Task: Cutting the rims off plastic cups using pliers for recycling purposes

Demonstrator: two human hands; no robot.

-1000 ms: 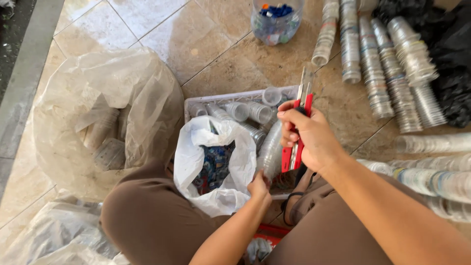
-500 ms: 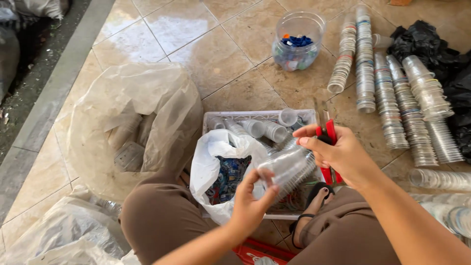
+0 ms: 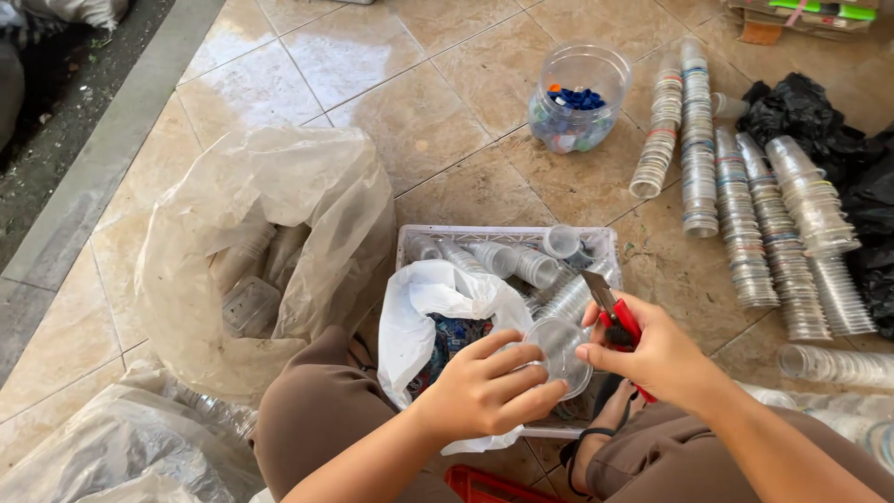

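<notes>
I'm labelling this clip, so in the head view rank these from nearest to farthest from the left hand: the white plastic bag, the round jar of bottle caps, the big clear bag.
From the left hand:
1. White plastic bag, right beside it, in the crate.
2. Big clear bag, off to the left on the floor.
3. Round jar of bottle caps, far ahead on the tiles.

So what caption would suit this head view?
Left hand holds clear plastic cup; right hand holds red-handled cutter over white crate.
</notes>
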